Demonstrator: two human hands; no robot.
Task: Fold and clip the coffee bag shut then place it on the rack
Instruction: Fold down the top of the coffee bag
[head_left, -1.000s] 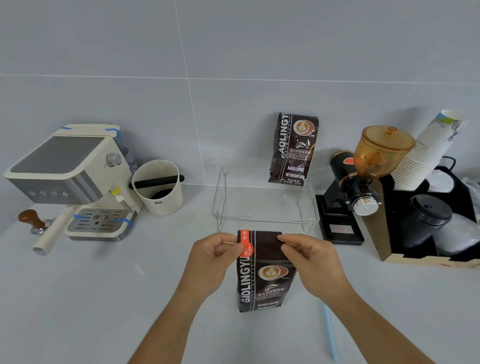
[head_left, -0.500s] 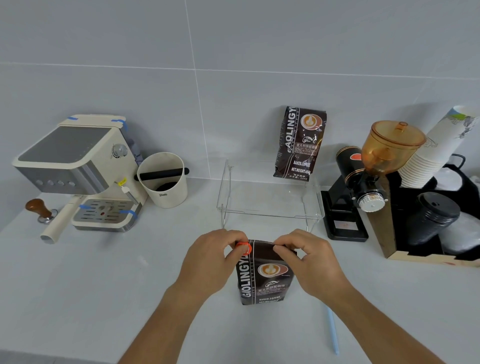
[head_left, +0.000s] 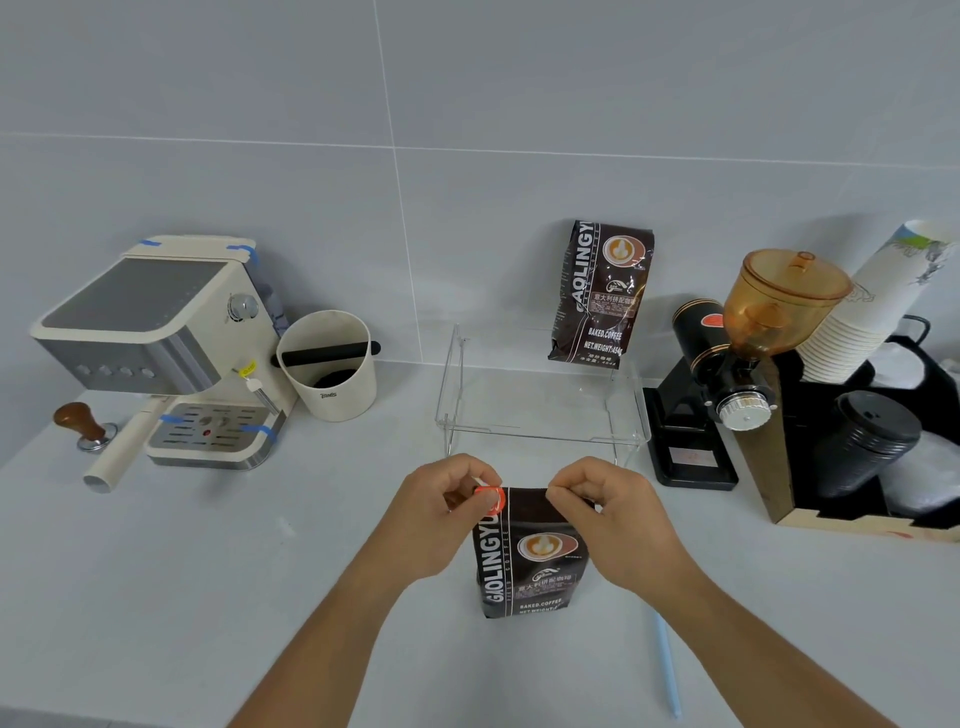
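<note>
Just in front of the clear acrylic rack (head_left: 540, 415), a coffee bag (head_left: 530, 561) stands upright, its top rolled down and pinched by the left hand (head_left: 441, 514) and right hand (head_left: 613, 519); clipping and racking seem left, with a pale blue bar (head_left: 667, 670) beside it.

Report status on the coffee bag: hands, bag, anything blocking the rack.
Left hand and right hand both pinching the folded top. Coffee bag upright on counter, unclipped. Clear rack behind it, second bag at its back right.
</note>
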